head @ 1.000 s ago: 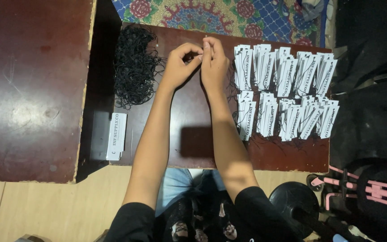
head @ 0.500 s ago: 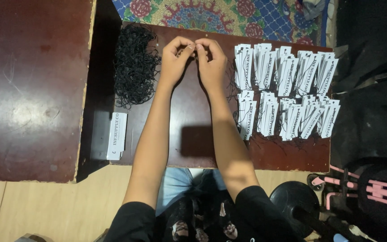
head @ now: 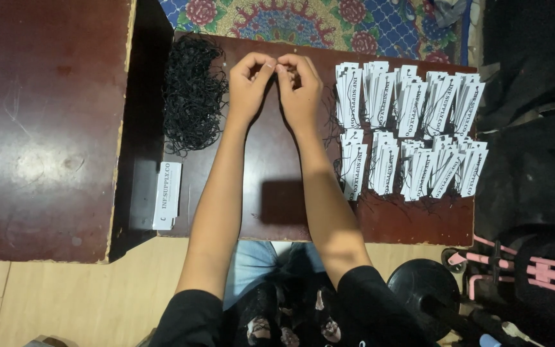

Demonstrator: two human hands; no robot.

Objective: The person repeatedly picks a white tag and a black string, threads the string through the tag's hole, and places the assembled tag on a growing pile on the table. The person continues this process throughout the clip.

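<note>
**Fingertips meet over the dark worktop**

While both our arms stretch up the middle of the frame, our left hand (head: 250,83) and right hand (head: 298,87) come together at upper centre, fingertips touching. Each grip is narrow, thumb and fingers pinched close on something small between them; it looks like a thin black string, but it is too fine for us to be sure.

Just left of our left hand, at the upper left of the worktop (head: 277,205), lies a loose heap of black string loops (head: 193,93). Right of our right hand, white paper tags (head: 409,132) with black strings stand fanned in two rows, one above the other, filling the right part of the worktop. A small stack of white tags (head: 167,195) lies alone at the worktop's left edge, well apart from our hands.

A larger reddish-brown table (head: 43,128) fills the left of the frame, and a patterned rug (head: 303,19) shows along the top.
</note>
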